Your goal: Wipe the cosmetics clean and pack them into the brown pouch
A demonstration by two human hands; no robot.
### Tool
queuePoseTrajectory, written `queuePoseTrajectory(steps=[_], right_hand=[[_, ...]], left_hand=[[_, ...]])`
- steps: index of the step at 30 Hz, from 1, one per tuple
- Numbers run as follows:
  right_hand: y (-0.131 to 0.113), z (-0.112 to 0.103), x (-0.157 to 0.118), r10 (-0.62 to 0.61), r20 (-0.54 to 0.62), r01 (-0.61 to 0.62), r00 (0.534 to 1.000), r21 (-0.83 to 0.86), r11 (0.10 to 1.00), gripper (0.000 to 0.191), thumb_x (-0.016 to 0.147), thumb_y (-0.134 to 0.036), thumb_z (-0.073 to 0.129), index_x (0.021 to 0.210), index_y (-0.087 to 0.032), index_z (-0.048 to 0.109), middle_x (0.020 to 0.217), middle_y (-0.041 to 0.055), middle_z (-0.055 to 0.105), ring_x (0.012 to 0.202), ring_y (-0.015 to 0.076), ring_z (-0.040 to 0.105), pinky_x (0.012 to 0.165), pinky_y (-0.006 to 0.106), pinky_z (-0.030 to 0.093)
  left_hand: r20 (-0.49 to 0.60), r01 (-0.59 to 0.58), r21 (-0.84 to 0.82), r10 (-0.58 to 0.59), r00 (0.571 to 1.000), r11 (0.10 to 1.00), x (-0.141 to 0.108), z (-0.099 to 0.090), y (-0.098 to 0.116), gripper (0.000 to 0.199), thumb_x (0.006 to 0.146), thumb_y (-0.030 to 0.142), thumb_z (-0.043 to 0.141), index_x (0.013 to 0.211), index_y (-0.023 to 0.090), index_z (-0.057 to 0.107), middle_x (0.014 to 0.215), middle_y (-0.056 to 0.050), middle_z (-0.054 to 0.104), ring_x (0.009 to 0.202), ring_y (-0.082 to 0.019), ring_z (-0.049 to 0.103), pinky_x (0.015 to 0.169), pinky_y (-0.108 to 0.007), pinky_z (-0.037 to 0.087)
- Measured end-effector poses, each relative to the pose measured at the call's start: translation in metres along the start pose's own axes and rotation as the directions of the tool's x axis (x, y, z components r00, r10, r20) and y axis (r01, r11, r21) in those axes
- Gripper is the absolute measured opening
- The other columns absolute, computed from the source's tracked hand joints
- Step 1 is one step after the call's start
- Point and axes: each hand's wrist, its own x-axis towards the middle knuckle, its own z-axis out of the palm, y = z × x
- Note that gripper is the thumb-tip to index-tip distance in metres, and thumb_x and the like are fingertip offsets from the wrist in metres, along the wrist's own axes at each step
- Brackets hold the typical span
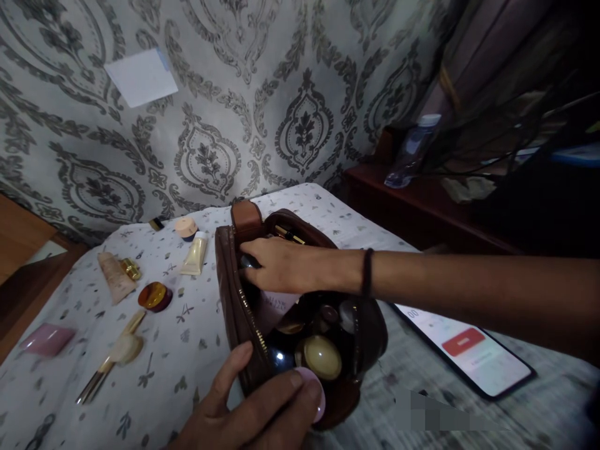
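my right hand (281,262) is down inside the brown bag (225,269). fingers bent into its far left corner, a dark shiny item (250,262) showing between them; tips hidden, can't tell if they're gripping. black band (368,273) on that wrist.

my left hand (248,415) is at the bag's near end. fingertips lie over a pink round item (319,397), one finger apart along the outer side; can't tell if it's a real grip.

bag sits on the patterned sheet (164,359), unzipped. inside: pale pink item with lettering (276,306), yellow oval-topped item (321,357), thin black-and-gold item (289,235) by the far wall.

left of bag, spread out: cream tube (194,253), peach-lidded jar (186,228), beige tube (112,278) with gold item (130,269) just beside it, amber-topped jar (155,296), brush (96,378), pink item (47,339) furthest left.

right of bag: phone (487,362), screen lit, partly under my forearm. clear bottle (412,153) upright but leaning in view, on the dark red bench (370,187) behind.
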Motion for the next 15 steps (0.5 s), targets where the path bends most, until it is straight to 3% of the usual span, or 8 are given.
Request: queuePoseTrajectory(steps=[7, 15], right_hand=[[-0.0003, -0.005, 0.0063, 0.125, 0.036, -0.124, 0.992, -0.029, 0.992, 0.037, 0.097, -0.041, 0.05, 0.113, -0.013, 0.069, 0.121, 0.0141, 0.071, 0.109, 0.0277, 0.068, 0.084, 0.029, 0.05], [-0.0021, -0.0033, 0.0006, 0.069, -0.017, -0.071, 0.997, -0.149, 0.986, 0.034, 0.101, -0.034, 0.045, 0.111, -0.01, 0.067, 0.118, 0.0184, 0.071, 0.11, 0.0294, 0.067, 0.087, 0.032, 0.048]], left_hand=[[-0.007, -0.006, 0.01, 0.006, 1.0, 1.0, 0.0032, -0.0009, -0.0007, 0.025, 0.101, 0.014, 0.052, 0.107, 0.026, 0.073, 0.121, 0.01, 0.074, 0.139, -0.006, 0.046, 0.131, -0.043, 0.015], [-0.019, 0.014, -0.015, -0.015, 1.0, 1.0, 0.0025, 0.0002, -0.0008, 0.024, 0.101, 0.014, 0.052, 0.11, 0.024, 0.073, 0.116, 0.008, 0.076, 0.136, -0.005, 0.049, 0.13, -0.041, 0.017]])
